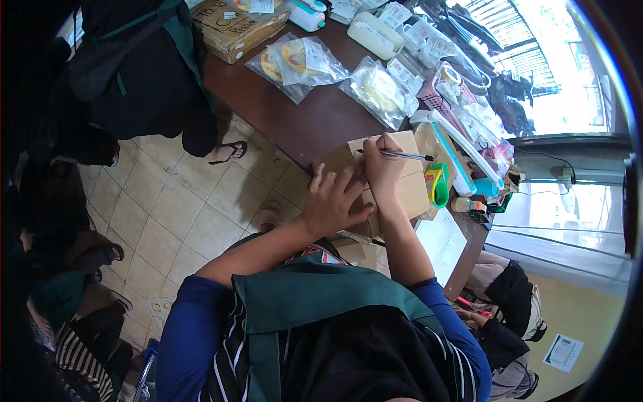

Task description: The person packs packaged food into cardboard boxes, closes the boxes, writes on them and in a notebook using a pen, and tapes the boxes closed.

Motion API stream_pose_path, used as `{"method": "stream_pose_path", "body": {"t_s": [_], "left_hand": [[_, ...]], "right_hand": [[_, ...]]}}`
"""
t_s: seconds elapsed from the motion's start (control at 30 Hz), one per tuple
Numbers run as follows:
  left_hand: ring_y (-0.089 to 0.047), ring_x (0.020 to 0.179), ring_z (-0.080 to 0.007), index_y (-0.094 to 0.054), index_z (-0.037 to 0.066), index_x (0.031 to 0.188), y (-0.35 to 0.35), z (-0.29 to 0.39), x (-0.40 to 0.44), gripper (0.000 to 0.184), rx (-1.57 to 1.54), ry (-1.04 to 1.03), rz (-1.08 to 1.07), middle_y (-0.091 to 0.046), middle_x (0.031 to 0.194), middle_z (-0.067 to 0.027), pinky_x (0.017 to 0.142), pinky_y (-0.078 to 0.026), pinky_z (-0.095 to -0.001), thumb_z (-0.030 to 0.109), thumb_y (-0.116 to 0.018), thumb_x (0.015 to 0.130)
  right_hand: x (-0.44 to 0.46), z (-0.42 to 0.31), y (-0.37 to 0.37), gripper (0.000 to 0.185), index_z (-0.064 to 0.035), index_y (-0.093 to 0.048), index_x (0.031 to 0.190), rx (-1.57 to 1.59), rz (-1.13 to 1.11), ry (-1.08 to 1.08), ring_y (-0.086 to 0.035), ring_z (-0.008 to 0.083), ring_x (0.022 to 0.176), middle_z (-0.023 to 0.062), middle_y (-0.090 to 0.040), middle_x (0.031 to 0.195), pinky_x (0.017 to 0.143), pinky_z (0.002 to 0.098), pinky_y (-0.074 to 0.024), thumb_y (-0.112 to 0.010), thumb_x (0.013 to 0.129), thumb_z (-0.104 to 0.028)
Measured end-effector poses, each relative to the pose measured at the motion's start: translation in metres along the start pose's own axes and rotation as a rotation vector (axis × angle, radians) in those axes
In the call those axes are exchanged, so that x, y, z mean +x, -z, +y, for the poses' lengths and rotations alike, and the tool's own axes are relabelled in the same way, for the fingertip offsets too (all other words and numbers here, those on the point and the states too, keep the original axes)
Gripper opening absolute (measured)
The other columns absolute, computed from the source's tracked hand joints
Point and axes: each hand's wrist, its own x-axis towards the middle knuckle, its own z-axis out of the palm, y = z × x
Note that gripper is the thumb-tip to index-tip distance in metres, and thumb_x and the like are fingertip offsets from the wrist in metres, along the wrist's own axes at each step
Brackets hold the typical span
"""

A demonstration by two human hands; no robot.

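A brown cardboard box (pixel 410 182) sits at the near edge of the dark table, right in front of my body. My right hand (pixel 383 171) is closed around a pen (pixel 407 155), resting on top of the box. The pen's tip points left toward the box surface, and its dark end sticks out to the right. Spread over the left part of the box, my left hand (pixel 335 199) presses down with its fingers apart. Any writing under the hands is hidden. Just right of the box stands a green and yellow tape dispenser (pixel 437 185).
Plastic-bagged round items (pixel 298 60) lie on the table (pixel 248 87) beyond the box. A taped carton (pixel 238 30) stands at the far left. A white sheet (pixel 442 244) lies to the right. One person (pixel 140 80) stands at left; another person's hands (pixel 472 315) show at lower right.
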Motion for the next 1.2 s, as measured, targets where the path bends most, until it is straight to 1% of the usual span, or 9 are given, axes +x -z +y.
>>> {"method": "stream_pose_path", "body": {"t_s": [0.2, 0.3, 0.47, 0.57, 0.6, 0.7, 1.07, 1.13, 1.2], "left_hand": [[-0.056, 0.088, -0.0283, -0.059, 0.011, 0.108, 0.001, 0.001, -0.001, 0.05, 0.009, 0.01, -0.018, -0.048, 0.123, -0.0141, 0.09, -0.04, -0.0561, 0.046, -0.062, 0.073], [-0.056, 0.088, -0.0289, -0.059, 0.011, 0.11, 0.004, 0.002, 0.0, 0.051, 0.023, 0.009, -0.033, -0.049, 0.122, -0.0145, 0.089, -0.041, -0.0554, 0.046, -0.063, 0.073], [-0.057, 0.086, -0.0264, -0.059, 0.01, 0.108, 0.005, 0.003, 0.004, 0.05, 0.036, 0.035, -0.04, -0.05, 0.122, -0.013, 0.087, -0.043, -0.0535, 0.046, -0.063, 0.073], [-0.058, 0.084, -0.025, -0.06, 0.011, 0.109, 0.006, 0.002, 0.005, 0.051, 0.043, 0.028, -0.048, -0.05, 0.122, -0.0121, 0.087, -0.044, -0.0534, 0.046, -0.063, 0.073], [-0.058, 0.084, -0.025, -0.06, 0.011, 0.109, 0.007, 0.002, 0.004, 0.051, 0.039, 0.025, -0.05, -0.05, 0.122, -0.0121, 0.087, -0.044, -0.0534, 0.046, -0.063, 0.073], [-0.058, 0.083, -0.0249, -0.06, 0.01, 0.108, 0.007, 0.002, 0.005, 0.05, 0.051, 0.018, -0.052, -0.051, 0.122, -0.0126, 0.086, -0.044, -0.053, 0.047, -0.063, 0.073], [-0.056, 0.078, -0.0259, -0.058, 0.011, 0.11, 0.005, 0.002, 0.005, 0.052, 0.04, -0.021, -0.037, -0.049, 0.123, -0.0143, 0.084, -0.044, -0.0556, 0.049, -0.058, 0.076], [-0.057, 0.08, -0.0252, -0.059, 0.011, 0.111, 0.008, 0.002, 0.006, 0.052, 0.052, -0.012, -0.058, -0.049, 0.123, -0.0137, 0.085, -0.044, -0.0544, 0.048, -0.06, 0.075], [-0.059, 0.082, -0.0245, -0.059, 0.012, 0.112, 0.008, 0.003, 0.005, 0.052, 0.068, -0.002, -0.077, -0.049, 0.124, -0.0131, 0.086, -0.044, -0.0532, 0.047, -0.062, 0.074]], "right_hand": [[0.0, 0.005, -0.002, 0.03, -0.0017, -0.039, 0.057, 0.149, -0.027, -0.11, -0.03, 0.0124, 0.047, 0.0073, -0.035, 0.048, 0.044, 0.0306, -0.03, -0.063, 0.075, -0.007], [0.001, -0.001, 0.001, 0.031, -0.0017, -0.04, 0.056, 0.041, -0.007, -0.012, -0.034, 0.0105, 0.046, 0.0059, -0.04, 0.048, 0.044, 0.029, -0.0316, -0.063, 0.077, -0.007], [0.008, -0.013, 0.025, 0.025, -0.0038, -0.049, 0.063, 0.403, -0.043, -0.221, -0.053, 0.0086, 0.05, 0.0049, -0.055, 0.056, 0.043, 0.0206, -0.0389, -0.063, 0.083, -0.006], [0.006, -0.004, 0.038, 0.025, -0.0044, -0.049, 0.063, 0.473, -0.085, -0.319, -0.053, 0.0086, 0.051, 0.0062, -0.057, 0.059, 0.043, 0.0204, -0.0384, -0.065, 0.083, -0.005], [0.0, -0.006, 0.034, 0.028, -0.0056, -0.047, 0.061, 0.453, -0.053, -0.258, -0.046, 0.0053, 0.044, 0.0052, -0.057, 0.056, 0.04, 0.018, -0.0336, -0.063, 0.084, -0.009], [-0.008, -0.008, 0.038, 0.029, -0.006, -0.046, 0.059, 0.309, -0.072, -0.233, -0.046, 0.0057, 0.041, 0.0051, -0.055, 0.053, 0.039, 0.0193, -0.0341, -0.062, 0.084, -0.008], [-0.011, 0.002, 0.033, 0.03, -0.0038, -0.044, 0.057, 0.207, -0.09, -0.124, -0.049, 0.0071, 0.044, 0.0036, -0.05, 0.049, 0.041, 0.0218, -0.0351, -0.06, 0.082, -0.004], [-0.012, 0.021, 0.034, 0.03, -0.0036, -0.042, 0.056, 0.031, -0.063, -0.031, -0.047, 0.008, 0.043, 0.0028, -0.048, 0.049, 0.042, 0.0233, -0.035, -0.059, 0.081, -0.004], [-0.012, -0.001, 0.036, 0.03, -0.0031, -0.042, 0.057, 0.115, -0.043, -0.113, -0.045, 0.0083, 0.043, 0.0027, -0.046, 0.049, 0.043, 0.0244, -0.0353, -0.059, 0.081, -0.003]]}}
